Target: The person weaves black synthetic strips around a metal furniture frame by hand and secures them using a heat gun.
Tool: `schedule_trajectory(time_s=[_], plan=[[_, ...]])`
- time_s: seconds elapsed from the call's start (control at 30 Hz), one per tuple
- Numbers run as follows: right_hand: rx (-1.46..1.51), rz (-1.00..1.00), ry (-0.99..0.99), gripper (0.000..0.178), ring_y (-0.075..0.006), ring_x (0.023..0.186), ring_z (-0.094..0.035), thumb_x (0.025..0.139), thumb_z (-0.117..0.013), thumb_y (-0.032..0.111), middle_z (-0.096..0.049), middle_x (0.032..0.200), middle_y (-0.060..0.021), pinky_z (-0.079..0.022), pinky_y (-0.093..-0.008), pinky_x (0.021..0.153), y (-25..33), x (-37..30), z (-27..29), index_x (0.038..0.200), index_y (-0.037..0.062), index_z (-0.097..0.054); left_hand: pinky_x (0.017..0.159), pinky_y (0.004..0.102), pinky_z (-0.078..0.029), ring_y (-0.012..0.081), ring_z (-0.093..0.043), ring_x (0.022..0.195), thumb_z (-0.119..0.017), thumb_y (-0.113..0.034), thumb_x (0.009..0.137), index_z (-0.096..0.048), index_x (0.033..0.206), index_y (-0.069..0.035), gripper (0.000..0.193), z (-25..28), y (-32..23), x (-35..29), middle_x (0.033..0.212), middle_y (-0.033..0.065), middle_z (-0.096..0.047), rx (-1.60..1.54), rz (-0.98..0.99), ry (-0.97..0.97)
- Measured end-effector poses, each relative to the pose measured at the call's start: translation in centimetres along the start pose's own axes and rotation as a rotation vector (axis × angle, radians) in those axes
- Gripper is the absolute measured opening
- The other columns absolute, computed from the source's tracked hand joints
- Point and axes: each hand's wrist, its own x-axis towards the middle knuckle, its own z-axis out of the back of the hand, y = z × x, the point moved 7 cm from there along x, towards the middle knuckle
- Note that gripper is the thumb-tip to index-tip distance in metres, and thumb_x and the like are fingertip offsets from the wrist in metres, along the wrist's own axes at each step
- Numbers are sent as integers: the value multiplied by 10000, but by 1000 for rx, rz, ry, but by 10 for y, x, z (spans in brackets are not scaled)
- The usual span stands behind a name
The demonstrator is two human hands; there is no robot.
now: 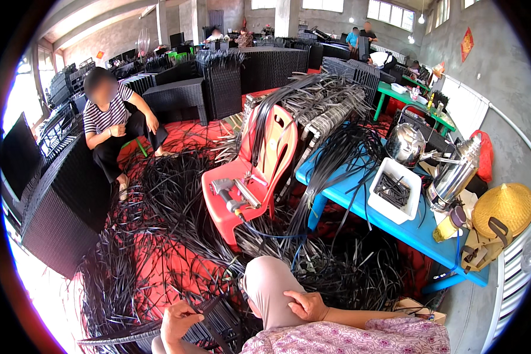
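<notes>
My left hand (180, 323) is closed with curled fingers at the lower edge, above a dark woven piece (221, 323) by my lap. What its fingers pinch, if anything, is too small to make out. My right hand (308, 307) rests on my knee (271, 289) with fingers stretched out, holding nothing. Loose black strips (177, 194) lie in heaps around my legs. In front stands a red plastic chair (218, 219); a grey air nail gun (233, 194) with a hose lies on its seat.
At right, a blue table (360, 203) carries a white tray (379, 205) of dark pieces, a kettle (405, 144), a steel flask (454, 174) and a drink bottle (448, 225). A straw hat (504, 209) is beside it. A person (115, 121) sits at left among black woven furniture (71, 200).
</notes>
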Motion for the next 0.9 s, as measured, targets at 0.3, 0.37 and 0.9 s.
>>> schedule_trajectory(time_s=[0.3, 0.37, 0.9], plan=[[-7, 10, 2, 398, -282, 560, -635, 860, -633, 175, -623, 631, -120, -514, -385, 527, 0, 0, 0, 1241, 68, -588, 544, 250, -392, 87, -533, 589, -841, -45, 621, -703, 701, -8, 164, -1, 6, 1, 640, 16, -575, -46, 19, 6], [-7, 17, -2, 397, -281, 560, -636, 862, -632, 176, -624, 632, -118, -516, -385, 529, 0, 1, 0, 1241, 68, -587, 546, 250, -394, 86, -534, 593, -841, -45, 623, -704, 704, -10, 162, -1, 5, 1, 643, 15, -578, -42, 8, 6], [-15, 3, 8, 389, -272, 528, -618, 870, -623, 189, -597, 597, -107, -506, -381, 513, -3, -1, -2, 1238, 68, -591, 549, 242, -401, 80, -539, 596, -834, -42, 642, -694, 706, -4, 159, -1, -1, 2, 650, 13, -585, 12, 0, 20]])
